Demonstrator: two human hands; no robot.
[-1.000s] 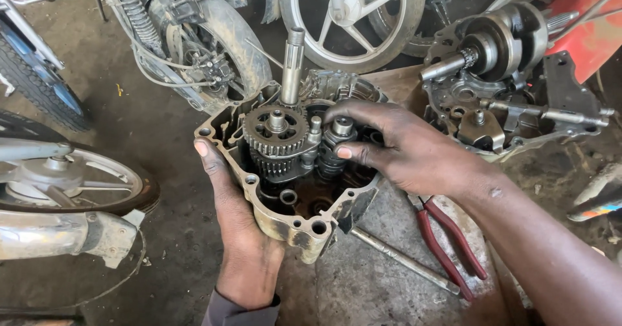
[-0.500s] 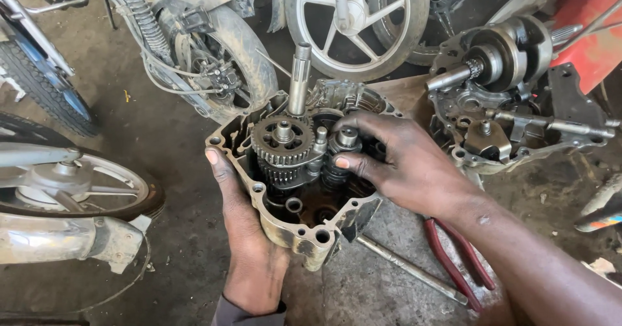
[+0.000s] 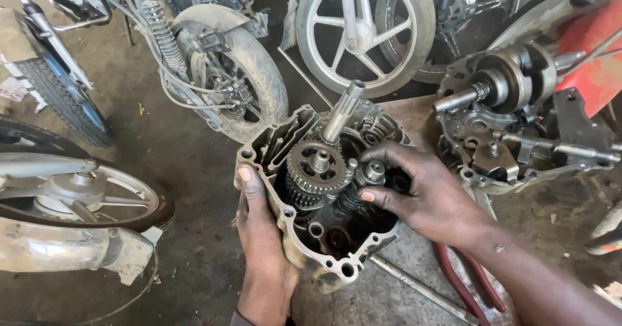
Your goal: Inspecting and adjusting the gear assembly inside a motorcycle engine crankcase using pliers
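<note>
An oily metal engine case half (image 3: 293, 238) stands tilted in front of me, with a stack of gears (image 3: 316, 170) and a long shaft (image 3: 343, 111) rising from it. My left hand (image 3: 262, 248) grips the case along its left wall, thumb on the rim. My right hand (image 3: 427, 199) reaches in from the right, its fingers pinching a smaller gear shaft (image 3: 374, 172) beside the big gear stack.
A second engine case half with a crankshaft (image 3: 512, 125) lies at the right. Red-handled pliers (image 3: 461, 280) and a steel rod (image 3: 421, 288) lie on the dirty floor below it. Motorcycle wheels (image 3: 363, 31) and frames stand behind, and another wheel (image 3: 78, 196) is at the left.
Both hands and the case have shifted slightly right and lower in view. The right fingers have stayed on the small gear shaft.
</note>
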